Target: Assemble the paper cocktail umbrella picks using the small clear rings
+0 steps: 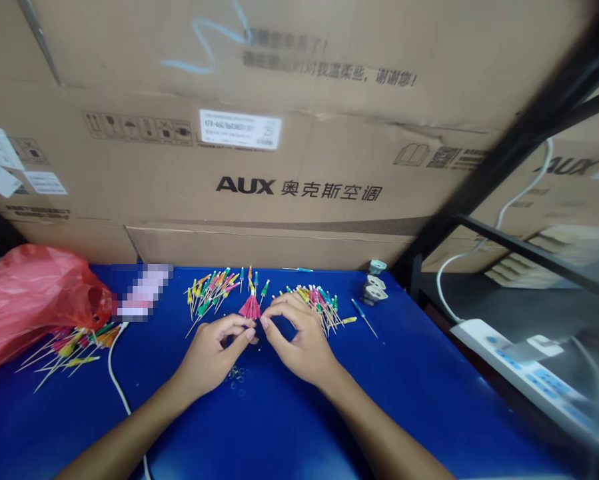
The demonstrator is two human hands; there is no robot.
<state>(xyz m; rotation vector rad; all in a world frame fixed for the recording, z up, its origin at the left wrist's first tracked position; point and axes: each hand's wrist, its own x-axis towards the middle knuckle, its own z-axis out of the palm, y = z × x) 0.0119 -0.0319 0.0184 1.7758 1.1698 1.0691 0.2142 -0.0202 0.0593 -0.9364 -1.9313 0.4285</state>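
A pink paper umbrella (250, 307), partly opened, points away from me near the middle of the blue table. My left hand (218, 347) pinches its stick between thumb and fingers. Close beside it on the right, my right hand (299, 337) has its thumb and forefinger pressed together at the umbrella's edge; whatever lies between those fingertips is too small to make out. Folded paper umbrellas (214, 292) lie in a pile behind my left hand, and another pile (324, 305) lies behind my right hand. Small clear rings (236, 379) are scattered near my left wrist.
A red plastic bag (39, 293) covers part of another umbrella pile (74, 345) at left. A white cable (113, 373) crosses the blue table (219, 440). Large cardboard boxes (299, 153) stand behind. Right: small pale objects (375, 287), a blue umbrella (364, 316), a power strip (534, 380).
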